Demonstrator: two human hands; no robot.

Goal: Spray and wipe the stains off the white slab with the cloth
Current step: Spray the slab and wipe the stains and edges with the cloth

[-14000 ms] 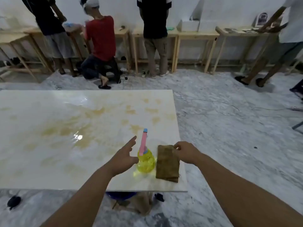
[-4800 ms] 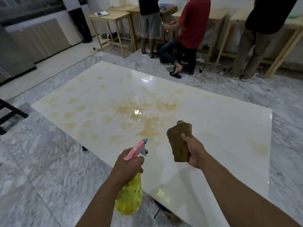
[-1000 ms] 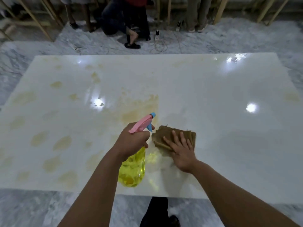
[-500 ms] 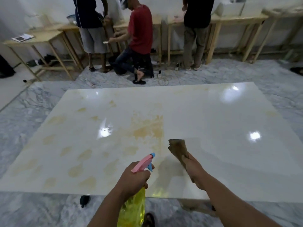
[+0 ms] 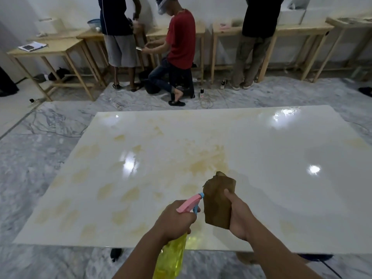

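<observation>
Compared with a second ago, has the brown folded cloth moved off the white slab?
Yes. The brown folded cloth was pressed flat on the white slab; now the right hand holds it upright, lifted clear of the surface, near its front edge.

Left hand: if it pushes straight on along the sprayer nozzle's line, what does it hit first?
Probably the cloth held in the right hand; the left hand's nozzle tip nearly touches its edge. Depth is unclear; it may pass to the slab.
</observation>
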